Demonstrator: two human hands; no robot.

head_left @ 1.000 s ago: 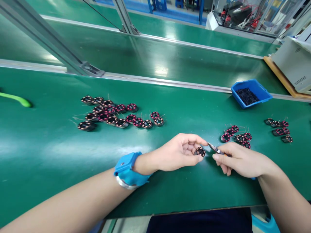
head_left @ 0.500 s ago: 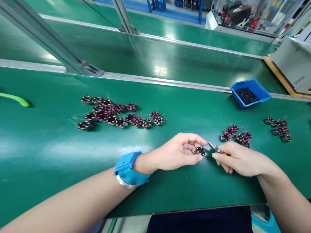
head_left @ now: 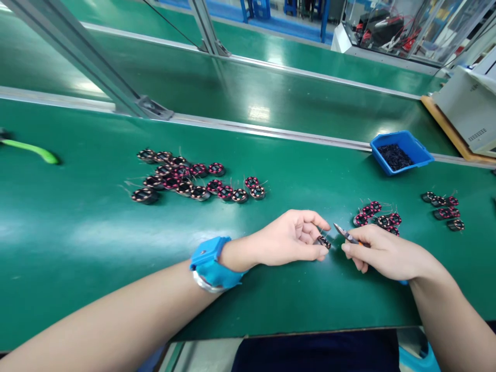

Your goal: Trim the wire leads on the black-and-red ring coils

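My left hand (head_left: 292,238) pinches a small wire-wound motor stator (head_left: 323,242) between thumb and fingers. Its ring face is tilted, and thin wire ends stick up from it. In my right hand (head_left: 382,253) is a pair of small pliers (head_left: 346,235) with a bit of orange on the handle. The pointed jaws aim left at the stator and stay a little apart from it. Most of the handles are hidden in my palm.
Several stators with pink or copper-coloured windings lie in a large group (head_left: 182,181) on the left and in two smaller groups (head_left: 382,219) (head_left: 445,212) on the right. A blue bin (head_left: 420,155) holds small dark pieces. A green-handled tool (head_left: 33,149) lies far left.
The stator has turned in my left fingers, so its face shows more edge-on. The pliers' tips have moved off from my left index finger. The whole view has shifted slightly.
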